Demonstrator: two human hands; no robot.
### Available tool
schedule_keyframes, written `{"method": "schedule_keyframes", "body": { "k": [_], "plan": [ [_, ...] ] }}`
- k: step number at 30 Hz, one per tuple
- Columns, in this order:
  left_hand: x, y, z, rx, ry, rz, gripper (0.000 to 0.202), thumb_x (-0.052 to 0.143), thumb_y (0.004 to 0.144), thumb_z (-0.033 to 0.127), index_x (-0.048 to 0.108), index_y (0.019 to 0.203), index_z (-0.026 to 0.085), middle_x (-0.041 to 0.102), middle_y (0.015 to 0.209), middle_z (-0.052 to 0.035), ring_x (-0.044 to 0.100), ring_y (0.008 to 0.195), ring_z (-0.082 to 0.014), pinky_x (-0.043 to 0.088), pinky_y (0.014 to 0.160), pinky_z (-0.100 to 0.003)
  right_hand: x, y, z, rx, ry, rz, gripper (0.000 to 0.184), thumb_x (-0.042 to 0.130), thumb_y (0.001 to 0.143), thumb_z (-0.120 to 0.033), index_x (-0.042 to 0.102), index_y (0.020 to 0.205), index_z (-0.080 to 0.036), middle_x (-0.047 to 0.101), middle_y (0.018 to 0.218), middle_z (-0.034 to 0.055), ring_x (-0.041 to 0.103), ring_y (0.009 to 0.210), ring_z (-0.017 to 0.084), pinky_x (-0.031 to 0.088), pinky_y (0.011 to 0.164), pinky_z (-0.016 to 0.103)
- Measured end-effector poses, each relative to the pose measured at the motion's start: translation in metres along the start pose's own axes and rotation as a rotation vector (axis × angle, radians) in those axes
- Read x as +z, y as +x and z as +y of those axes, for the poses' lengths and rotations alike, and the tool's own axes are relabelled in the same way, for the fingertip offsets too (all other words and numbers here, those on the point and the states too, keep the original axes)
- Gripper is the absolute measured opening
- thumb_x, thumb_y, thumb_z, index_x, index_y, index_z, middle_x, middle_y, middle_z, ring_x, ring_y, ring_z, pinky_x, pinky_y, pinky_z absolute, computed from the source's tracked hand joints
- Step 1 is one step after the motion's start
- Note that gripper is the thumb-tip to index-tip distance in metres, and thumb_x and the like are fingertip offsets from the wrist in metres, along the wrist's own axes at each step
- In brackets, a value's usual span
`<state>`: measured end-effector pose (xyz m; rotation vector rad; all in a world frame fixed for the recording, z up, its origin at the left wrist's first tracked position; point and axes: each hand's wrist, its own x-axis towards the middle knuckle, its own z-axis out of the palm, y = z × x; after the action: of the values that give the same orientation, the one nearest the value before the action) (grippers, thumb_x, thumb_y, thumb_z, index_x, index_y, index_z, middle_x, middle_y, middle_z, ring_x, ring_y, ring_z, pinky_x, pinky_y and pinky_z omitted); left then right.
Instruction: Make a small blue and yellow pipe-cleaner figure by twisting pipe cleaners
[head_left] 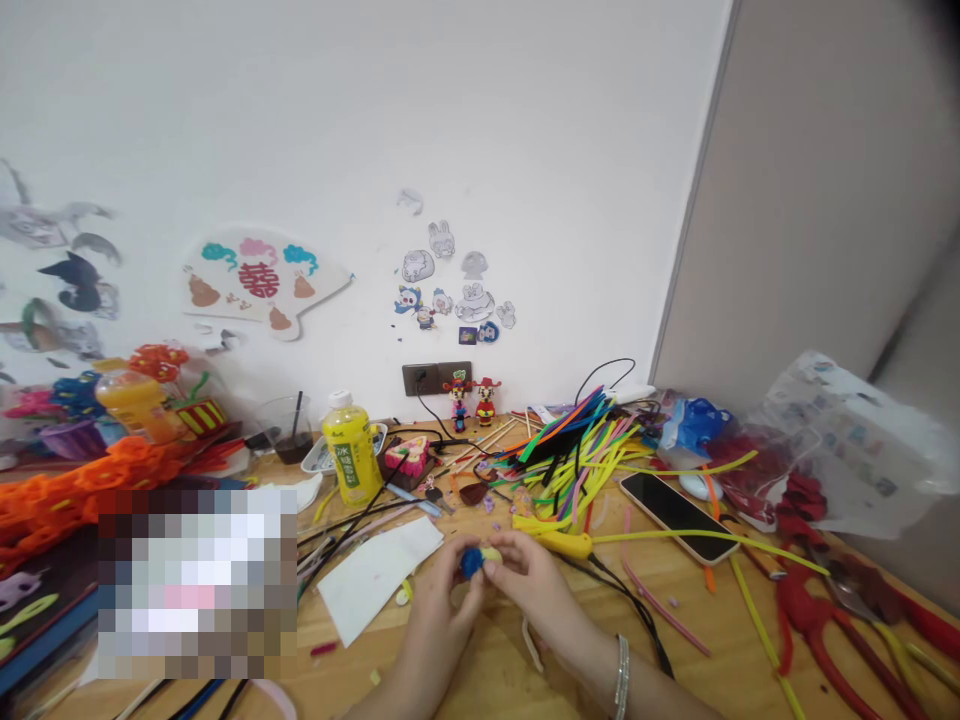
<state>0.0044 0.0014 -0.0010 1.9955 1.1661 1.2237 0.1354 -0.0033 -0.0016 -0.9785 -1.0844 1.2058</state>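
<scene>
Both hands meet low over the front middle of the tabletop (pixel 487 672). The left hand (pixel 439 612) and the right hand (pixel 534 582) each have their grip pinched together on a small fuzzy ball (pixel 471 563). It is blue with a pale yellow bit on its right side and is held between the fingertips. A silver bracelet (pixel 621 675) sits on the right wrist. A white sheet (pixel 379 578) lies just left of the hands, and a yellow-handled tool (pixel 562 544) lies just behind the right hand. Farther back is a pile of pipe cleaners (pixel 577 450), with a phone (pixel 679 515) towards the right edge and a yellow bottle (pixel 351 452) towards the back left.
</scene>
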Motion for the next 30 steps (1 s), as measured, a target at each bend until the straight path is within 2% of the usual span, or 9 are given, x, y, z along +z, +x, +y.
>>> {"method": "schedule_keyframes", "body": {
  "k": [4,11,25,30],
  "plan": [
    [0.0003,0.0004,0.0015,0.004,-0.012,0.020,0.024,0.046,0.075,0.017,0.050,0.098,0.017,0.064,0.093,-0.0093,0.061,0.086,-0.0204,0.050,0.077,-0.036,0.0011,0.0001,0.0003,0.029,0.031,-0.032,0.030,0.068,0.060,-0.027,0.056,0.085,-0.015,0.064,0.080,0.0052,0.061,0.077,0.021,0.047,0.069,0.033],
    [0.0001,0.0021,0.0025,0.027,-0.007,0.053,0.023,0.047,0.073,0.016,0.053,0.095,0.018,0.065,0.091,-0.0082,0.062,0.083,-0.0208,0.052,0.074,-0.035,-0.0001,-0.0001,-0.0021,0.021,-0.002,-0.024,0.029,0.069,0.059,-0.028,0.058,0.083,-0.015,0.065,0.083,0.0064,0.061,0.082,0.022,0.047,0.071,0.033],
    [0.0001,0.0023,0.0026,0.015,0.011,0.030,0.023,0.046,0.074,0.016,0.051,0.096,0.018,0.064,0.092,-0.0084,0.062,0.084,-0.0205,0.051,0.076,-0.035,-0.0018,0.0003,0.0034,0.016,0.005,-0.044,0.028,0.068,0.062,-0.029,0.056,0.083,-0.016,0.064,0.082,0.0060,0.061,0.079,0.022,0.049,0.059,0.030],
    [-0.0001,0.0017,0.0000,0.008,0.017,0.016,0.023,0.046,0.074,0.016,0.051,0.097,0.017,0.064,0.093,-0.0091,0.062,0.085,-0.0206,0.051,0.076,-0.035,-0.0017,0.0002,0.0053,0.019,0.038,-0.064,0.027,0.067,0.063,-0.030,0.055,0.083,-0.017,0.064,0.078,0.0035,0.061,0.070,0.019,0.047,0.053,0.027]
  ]
}}
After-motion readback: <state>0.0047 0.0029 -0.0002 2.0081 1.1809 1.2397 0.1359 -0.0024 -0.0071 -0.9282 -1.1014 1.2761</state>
